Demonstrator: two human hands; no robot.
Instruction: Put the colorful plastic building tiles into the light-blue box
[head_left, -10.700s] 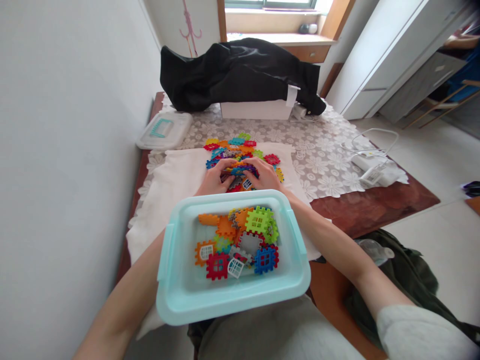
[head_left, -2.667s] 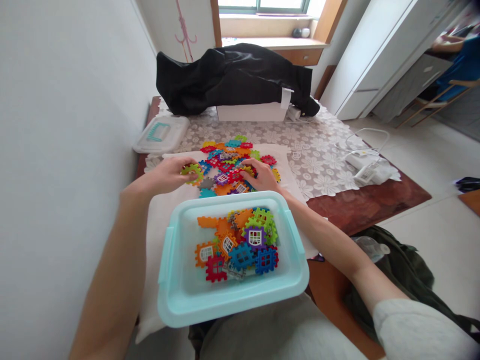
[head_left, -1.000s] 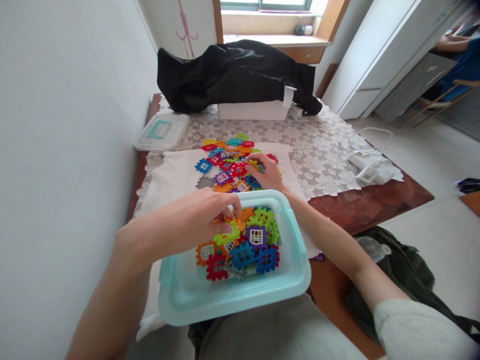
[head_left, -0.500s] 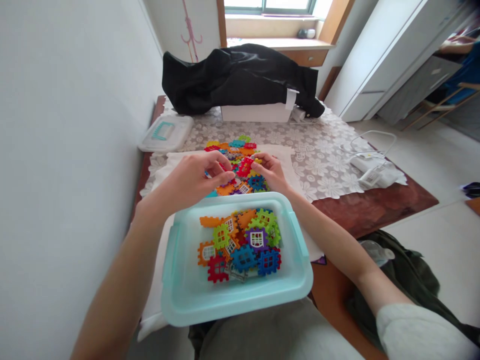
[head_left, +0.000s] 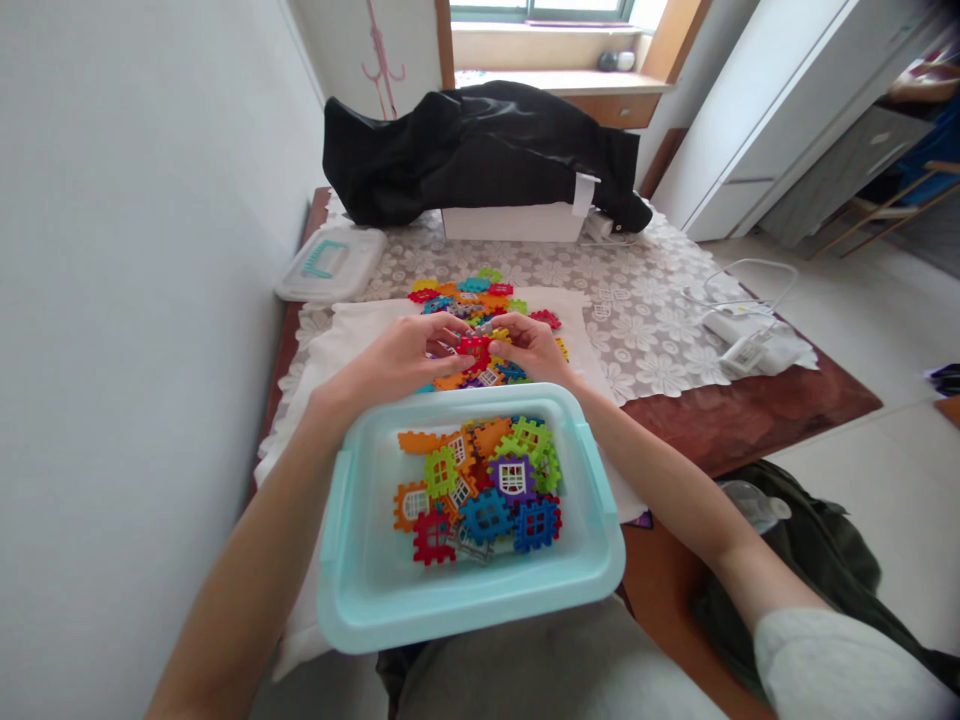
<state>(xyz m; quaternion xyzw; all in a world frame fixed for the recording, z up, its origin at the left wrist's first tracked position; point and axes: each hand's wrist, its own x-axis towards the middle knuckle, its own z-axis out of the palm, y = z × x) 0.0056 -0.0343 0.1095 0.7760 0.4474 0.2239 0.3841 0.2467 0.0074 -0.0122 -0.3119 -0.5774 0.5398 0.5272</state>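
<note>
Pinched from 2 sides

The left hand (head_left: 409, 350) and right hand (head_left: 534, 350) pinch opposite edges of 1 red tile (head_left: 475, 350) above the heaped tiles (head_left: 495, 300), beyond the turquoise tub (head_left: 465, 605). Any print on the white tab (head_left: 584, 192) is too small to read.

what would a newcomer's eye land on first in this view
Probably the pale turquoise tub close to the person's body, holding colourful notched toy tiles. Just beyond it, the left hand and right hand come together at a red window tile, above more tiles on a white cloth. Farther back, a glossy black cover drapes over a white box.
</note>
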